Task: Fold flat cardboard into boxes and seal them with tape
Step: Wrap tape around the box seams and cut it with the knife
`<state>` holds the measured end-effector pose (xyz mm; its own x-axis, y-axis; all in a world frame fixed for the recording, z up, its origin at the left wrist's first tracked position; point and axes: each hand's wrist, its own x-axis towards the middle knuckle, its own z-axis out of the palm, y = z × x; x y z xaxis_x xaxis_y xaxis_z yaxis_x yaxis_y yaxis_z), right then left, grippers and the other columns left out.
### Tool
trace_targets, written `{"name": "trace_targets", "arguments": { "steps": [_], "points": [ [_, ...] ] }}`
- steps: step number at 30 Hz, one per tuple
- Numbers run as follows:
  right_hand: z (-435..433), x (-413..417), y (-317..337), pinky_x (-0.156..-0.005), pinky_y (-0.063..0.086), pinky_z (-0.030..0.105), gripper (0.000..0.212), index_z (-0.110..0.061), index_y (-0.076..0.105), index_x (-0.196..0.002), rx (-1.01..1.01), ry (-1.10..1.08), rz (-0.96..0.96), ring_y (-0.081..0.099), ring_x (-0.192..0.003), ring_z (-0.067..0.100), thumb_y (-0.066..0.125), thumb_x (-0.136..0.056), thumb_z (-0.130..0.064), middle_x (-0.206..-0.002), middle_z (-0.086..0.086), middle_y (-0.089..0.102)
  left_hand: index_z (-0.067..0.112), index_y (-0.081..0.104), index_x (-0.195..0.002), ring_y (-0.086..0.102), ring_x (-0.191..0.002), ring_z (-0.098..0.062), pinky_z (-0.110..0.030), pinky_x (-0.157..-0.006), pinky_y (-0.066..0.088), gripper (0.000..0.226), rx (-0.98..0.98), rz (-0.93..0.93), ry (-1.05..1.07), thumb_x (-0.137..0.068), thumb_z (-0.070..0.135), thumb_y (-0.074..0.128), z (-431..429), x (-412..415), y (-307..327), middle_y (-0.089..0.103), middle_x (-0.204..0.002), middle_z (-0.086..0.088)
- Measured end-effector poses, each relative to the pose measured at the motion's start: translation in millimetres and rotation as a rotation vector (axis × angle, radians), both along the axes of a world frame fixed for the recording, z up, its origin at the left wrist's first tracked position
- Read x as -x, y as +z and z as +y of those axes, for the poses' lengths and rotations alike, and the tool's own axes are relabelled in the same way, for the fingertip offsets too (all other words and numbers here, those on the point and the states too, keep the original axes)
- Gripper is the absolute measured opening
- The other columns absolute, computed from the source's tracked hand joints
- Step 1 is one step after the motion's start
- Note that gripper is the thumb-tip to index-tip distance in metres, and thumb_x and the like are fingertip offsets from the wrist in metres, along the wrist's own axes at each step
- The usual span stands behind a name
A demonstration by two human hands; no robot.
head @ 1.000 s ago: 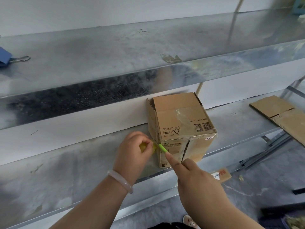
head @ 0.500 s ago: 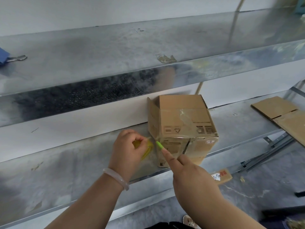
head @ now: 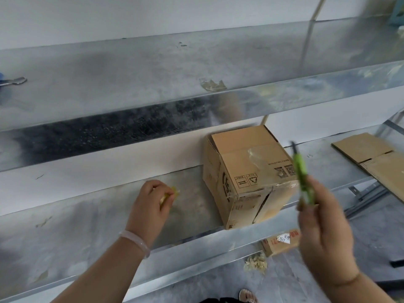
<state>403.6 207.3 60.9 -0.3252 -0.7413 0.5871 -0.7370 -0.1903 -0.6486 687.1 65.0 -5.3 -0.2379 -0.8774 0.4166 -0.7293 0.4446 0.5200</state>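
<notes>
Shelf [head: 87, 215] metal, scuffed | box [head: 247, 171] on it | floor [head: 376, 241] perhaps concrete

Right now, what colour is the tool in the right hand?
The tool is bright green, seen in the head view.

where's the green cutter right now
Head view, right side: the green cutter is held nearly upright in the right hand, in front of the right edge of the cardboard box.
</notes>
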Motion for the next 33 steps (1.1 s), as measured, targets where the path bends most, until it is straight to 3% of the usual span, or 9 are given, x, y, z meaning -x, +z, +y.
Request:
{"name": "trace_targets", "arguments": {
  "steps": [3, 8, 14, 19, 21, 23, 27, 30, 33],
  "points": [
    [-10, 40, -5, -0.059, 0.046, 0.032, 0.048, -0.056, 0.036, -0.13, -0.269, -0.219, -0.192, 0.056, -0.074, 0.013, 0.039, -0.101, -0.017, -0.094, -0.006, 0.056, 0.011, 0.068, -0.088, 0.045, -0.086, 0.0, -0.008, -0.083, 0.034, 0.005, 0.002, -0.064, -0.013, -0.086, 0.016, 0.068, -1, -7, -22, 0.051, -0.101, 0.003],
    [-54, 103, -53, -0.063, 0.048, 0.041, 0.039, -0.024, 0.033, -0.141, -0.721, -0.332, -0.023, 0.053, -0.071, 0.022, 0.032, -0.103, -0.018, -0.106, 0.012, 0.051, 0.013, 0.065, -0.101, 0.061, -0.092, -0.027, -0.031, -0.085, 0.047, 0.028, -0.023, -0.191, -0.013, -0.087, 0.032, 0.05, 7, -17, -54, 0.06, -0.109, -0.007],
    [-84, 150, -95, -0.08, 0.045, 0.036, 0.055, -0.028, 0.039, -0.145, -0.985, -0.219, 0.38, 0.045, -0.085, 0.02, 0.038, -0.094, -0.006, -0.1, 0.003, 0.045, 0.014, 0.058, -0.111, 0.065, -0.085, -0.037, -0.038, -0.076, 0.055, 0.035, -0.146, -0.28, 0.062, -0.083, 0.032, 0.048, 19, -16, -71, 0.065, -0.109, -0.012],
    [-82, 158, -104, -0.103, 0.04, 0.042, 0.054, -0.038, 0.023, -0.15, -1.102, -0.147, 0.596, 0.043, -0.123, 0.024, 0.037, -0.1, -0.026, -0.147, 0.001, 0.037, 0.015, 0.056, -0.119, 0.061, -0.096, -0.04, -0.044, -0.081, 0.054, 0.044, -0.179, -0.233, 0.171, -0.078, 0.026, 0.045, 34, 0, -63, 0.058, -0.117, -0.016],
    [-80, 156, -97, -0.112, 0.033, 0.047, 0.053, -0.032, 0.021, -0.153, -0.984, -0.124, 0.418, 0.036, -0.136, 0.027, 0.036, -0.102, -0.028, -0.155, 0.004, 0.03, 0.011, 0.054, -0.129, 0.053, -0.112, -0.035, -0.044, -0.092, 0.049, 0.051, -0.144, -0.104, 0.253, -0.082, 0.028, 0.043, 43, 19, -44, 0.053, -0.127, -0.016],
    [-75, 147, -82, -0.113, 0.033, 0.048, 0.049, -0.03, 0.029, -0.151, -0.722, -0.126, 0.012, 0.038, -0.137, 0.023, 0.037, -0.103, -0.024, -0.151, 0.002, 0.038, 0.007, 0.046, -0.139, 0.044, -0.125, -0.023, -0.033, -0.104, 0.04, 0.054, -0.096, 0.096, 0.265, -0.091, 0.029, 0.04, 56, 50, -16, 0.048, -0.137, -0.011],
    [-48, 97, -39, -0.111, 0.036, 0.024, 0.043, -0.037, 0.038, -0.147, -0.336, 0.204, -0.628, 0.041, -0.134, 0.001, 0.035, -0.105, -0.028, -0.146, -0.017, 0.045, 0.019, 0.019, -0.152, 0.017, -0.145, -0.004, -0.013, -0.113, 0.016, 0.059, -0.186, 0.336, 0.004, -0.099, 0.039, 0.032, 94, 123, 31, 0.021, -0.158, 0.013],
    [-40, 73, -29, -0.109, 0.027, 0.01, 0.048, -0.045, 0.029, -0.146, -0.415, 0.407, -0.674, 0.03, -0.135, -0.014, 0.035, -0.1, -0.05, -0.144, -0.037, 0.037, 0.03, 0.0, -0.151, 0.011, -0.145, 0.001, -0.016, -0.115, 0.015, 0.067, -0.297, 0.465, -0.028, -0.096, 0.057, 0.027, 101, 154, 27, 0.008, -0.157, 0.027],
    [-44, 68, -21, -0.097, 0.022, -0.007, 0.053, -0.047, 0.023, -0.141, -0.481, 0.405, -0.662, 0.024, -0.122, -0.033, 0.034, -0.089, -0.043, -0.125, -0.059, 0.033, 0.036, -0.003, -0.148, 0.01, -0.142, 0.008, -0.014, -0.115, 0.013, 0.069, -0.388, 0.619, 0.019, -0.093, 0.058, 0.032, 97, 165, 23, 0.009, -0.151, 0.039]
  ]
}}
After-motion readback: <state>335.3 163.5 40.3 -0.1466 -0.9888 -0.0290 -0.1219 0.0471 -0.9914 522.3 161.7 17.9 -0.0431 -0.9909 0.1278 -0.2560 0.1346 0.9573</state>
